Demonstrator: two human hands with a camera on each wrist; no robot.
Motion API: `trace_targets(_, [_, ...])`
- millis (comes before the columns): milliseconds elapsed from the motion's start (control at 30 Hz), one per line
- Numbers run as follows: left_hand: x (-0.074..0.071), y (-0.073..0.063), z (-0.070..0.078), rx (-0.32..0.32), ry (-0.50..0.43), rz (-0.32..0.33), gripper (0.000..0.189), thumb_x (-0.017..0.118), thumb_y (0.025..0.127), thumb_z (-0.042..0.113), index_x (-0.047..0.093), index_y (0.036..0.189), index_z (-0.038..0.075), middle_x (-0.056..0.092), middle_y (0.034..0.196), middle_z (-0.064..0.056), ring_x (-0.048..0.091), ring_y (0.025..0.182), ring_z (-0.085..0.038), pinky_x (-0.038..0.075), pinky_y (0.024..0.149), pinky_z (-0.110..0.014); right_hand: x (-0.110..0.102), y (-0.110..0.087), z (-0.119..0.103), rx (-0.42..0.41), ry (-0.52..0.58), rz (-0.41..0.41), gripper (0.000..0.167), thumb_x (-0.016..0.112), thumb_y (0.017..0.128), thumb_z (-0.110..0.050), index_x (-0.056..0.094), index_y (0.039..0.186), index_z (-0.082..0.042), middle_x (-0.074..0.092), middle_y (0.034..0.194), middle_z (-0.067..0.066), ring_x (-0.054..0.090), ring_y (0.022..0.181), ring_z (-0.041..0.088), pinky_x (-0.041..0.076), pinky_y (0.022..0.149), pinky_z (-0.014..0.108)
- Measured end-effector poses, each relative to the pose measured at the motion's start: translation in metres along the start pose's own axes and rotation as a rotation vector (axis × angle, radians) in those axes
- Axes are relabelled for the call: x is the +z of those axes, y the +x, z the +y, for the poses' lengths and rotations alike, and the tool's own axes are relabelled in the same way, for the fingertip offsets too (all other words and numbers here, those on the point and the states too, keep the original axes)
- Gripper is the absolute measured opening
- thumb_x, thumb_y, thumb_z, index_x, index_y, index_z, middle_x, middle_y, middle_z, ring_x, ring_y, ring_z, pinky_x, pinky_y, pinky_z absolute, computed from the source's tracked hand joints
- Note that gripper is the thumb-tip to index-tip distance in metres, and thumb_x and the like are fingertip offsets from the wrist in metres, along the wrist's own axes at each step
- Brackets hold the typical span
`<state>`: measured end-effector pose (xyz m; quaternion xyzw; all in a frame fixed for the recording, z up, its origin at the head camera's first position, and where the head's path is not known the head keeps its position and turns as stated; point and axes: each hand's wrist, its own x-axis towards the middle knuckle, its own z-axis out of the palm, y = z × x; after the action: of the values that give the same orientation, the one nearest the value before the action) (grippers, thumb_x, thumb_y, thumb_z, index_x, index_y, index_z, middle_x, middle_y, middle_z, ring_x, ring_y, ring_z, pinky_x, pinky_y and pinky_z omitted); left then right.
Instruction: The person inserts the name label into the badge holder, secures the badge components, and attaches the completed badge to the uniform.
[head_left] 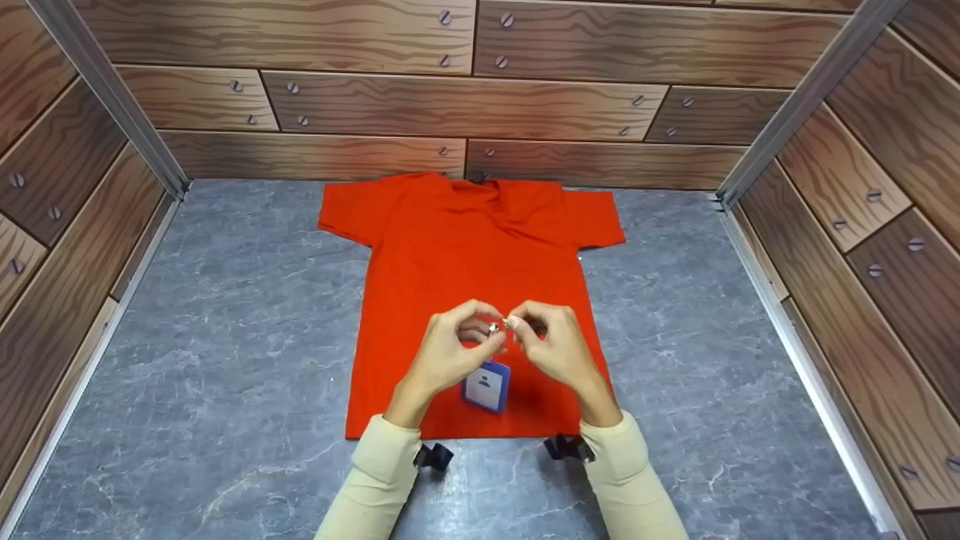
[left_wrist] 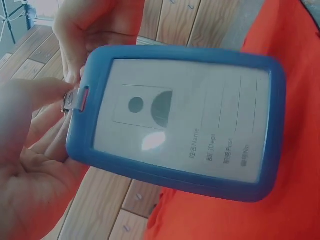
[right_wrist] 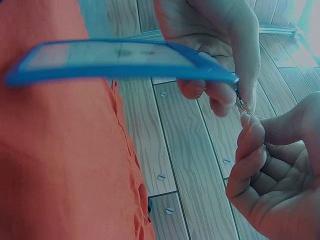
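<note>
A blue-framed ID badge [head_left: 486, 386] hangs below my hands, its white card with a printed figure facing up. My left hand [head_left: 454, 345] pinches the badge's small metal clip [head_left: 493, 328] between thumb and fingers. In the left wrist view, the badge's slot strap [left_wrist: 76, 100] runs to those fingertips. The thumb and forefinger of my right hand [head_left: 553, 341] pinch the far end of the clip, fingertips close against the left ones. Fingers hide much of the clip. Beneath both hands an orange-red T-shirt [head_left: 472, 262] lies spread out, collar away from me.
The shirt lies on a grey marbled surface [head_left: 247, 337]. Wood-patterned panels [head_left: 465, 105] stand at the back and both sides, with metal corner posts [head_left: 112, 97]. A black wrist camera [head_left: 433, 456] sits by the left cuff, another [head_left: 564, 448] by the right.
</note>
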<state>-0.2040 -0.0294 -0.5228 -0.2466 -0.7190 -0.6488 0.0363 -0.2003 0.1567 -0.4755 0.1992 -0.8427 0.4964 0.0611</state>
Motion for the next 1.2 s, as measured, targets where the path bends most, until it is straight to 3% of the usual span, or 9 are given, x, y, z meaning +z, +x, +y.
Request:
trace_targets(133, [0.0, -0.001, 0.0, 0.014, 0.062, 0.026, 0.025, 0.081, 0.09, 0.013, 0.071, 0.113, 0.01, 0.079, 0.097, -0.008, 0.076, 0.078, -0.018, 0.064, 0.077, -0.028, -0.005, -0.001, -0.01, -0.01, -0.006, 0.008, 0.014, 0.064, 0.095, 0.007, 0.071, 0.083, 0.005, 0.061, 0.065, 0.015, 0.05, 0.058, 0.005, 0.045, 0.056, 0.022])
trace_targets(367, [0.002, -0.003, 0.032, 0.034, 0.085, 0.081, 0.02, 0.078, 0.085, -0.006, 0.075, 0.105, -0.005, 0.078, 0.093, -0.021, 0.077, 0.076, -0.033, 0.065, 0.075, -0.034, -0.002, 0.002, 0.016, -0.015, -0.012, -0.005, 0.014, 0.067, 0.097, 0.001, 0.073, 0.084, 0.0, 0.062, 0.066, 0.011, 0.051, 0.058, 0.007, 0.047, 0.056, 0.024])
trace_targets(700, [0.003, -0.002, 0.034, 0.067, 0.112, 0.098, 0.014, 0.075, 0.086, -0.008, 0.077, 0.099, -0.007, 0.079, 0.089, -0.021, 0.077, 0.071, -0.032, 0.065, 0.07, -0.031, 0.001, 0.001, 0.019, -0.005, -0.032, 0.0, 0.015, 0.066, 0.096, 0.002, 0.073, 0.083, 0.0, 0.062, 0.066, 0.014, 0.05, 0.058, 0.009, 0.044, 0.056, 0.025])
trace_targets(1000, [0.002, -0.001, 0.035, 0.057, 0.125, 0.118, 0.017, 0.076, 0.085, -0.008, 0.077, 0.102, -0.007, 0.079, 0.089, -0.021, 0.076, 0.068, -0.032, 0.066, 0.069, -0.037, -0.004, -0.001, -0.012, -0.005, -0.022, -0.002, 0.015, 0.064, 0.093, 0.01, 0.071, 0.082, 0.003, 0.061, 0.065, 0.019, 0.049, 0.058, 0.006, 0.044, 0.056, 0.026])
trace_targets(1200, [0.001, -0.002, 0.034, 0.047, 0.13, 0.118, 0.018, 0.077, 0.085, -0.006, 0.078, 0.103, -0.006, 0.079, 0.088, -0.019, 0.076, 0.068, -0.03, 0.065, 0.069, -0.034, -0.003, -0.001, -0.012, 0.004, -0.016, 0.0, 0.016, 0.065, 0.094, 0.008, 0.071, 0.082, 0.001, 0.061, 0.066, 0.02, 0.049, 0.058, 0.008, 0.044, 0.056, 0.023])
